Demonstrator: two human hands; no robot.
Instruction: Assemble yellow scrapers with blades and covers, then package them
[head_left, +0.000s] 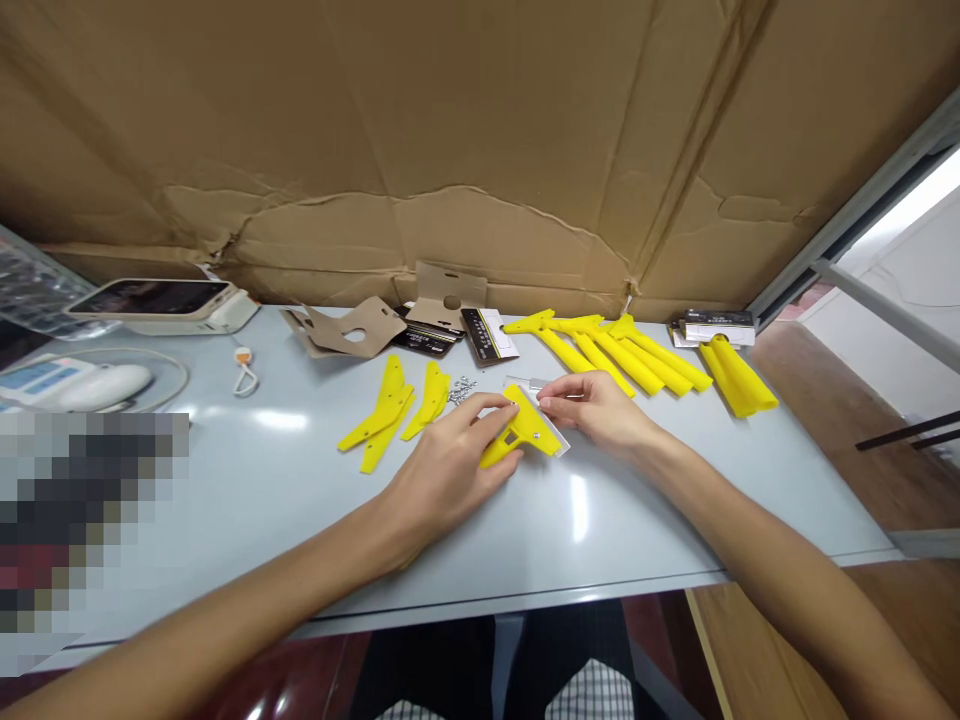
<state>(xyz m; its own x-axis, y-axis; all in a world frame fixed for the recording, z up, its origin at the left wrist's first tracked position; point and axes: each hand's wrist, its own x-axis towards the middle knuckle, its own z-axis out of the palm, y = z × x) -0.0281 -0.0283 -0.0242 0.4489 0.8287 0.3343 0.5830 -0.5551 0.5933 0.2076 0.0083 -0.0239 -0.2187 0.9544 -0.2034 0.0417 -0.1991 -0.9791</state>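
My left hand (465, 455) is closed around a yellow scraper (526, 420), its head angled up to the right above the table. A thin metal blade (561, 446) runs along the head's outer edge, and a screw shows in the plastic. At the blade's upper part, my right hand (592, 405) has thumb and forefinger pinched together; whatever is between them is hidden. A small metallic piece (537, 384) lies just beyond those fingertips. Left of my left hand are loose yellow scraper head plates (382, 412) and a little heap of screws (462, 390).
Several yellow scraper handles (637, 362) lie at the back right, beside a carded scraper (735, 375). Cardboard packaging (352, 328) and a black card (489, 336) stand along the cardboard wall (480, 130). A phone (154, 298) and a short cable (244, 372) are at the left.
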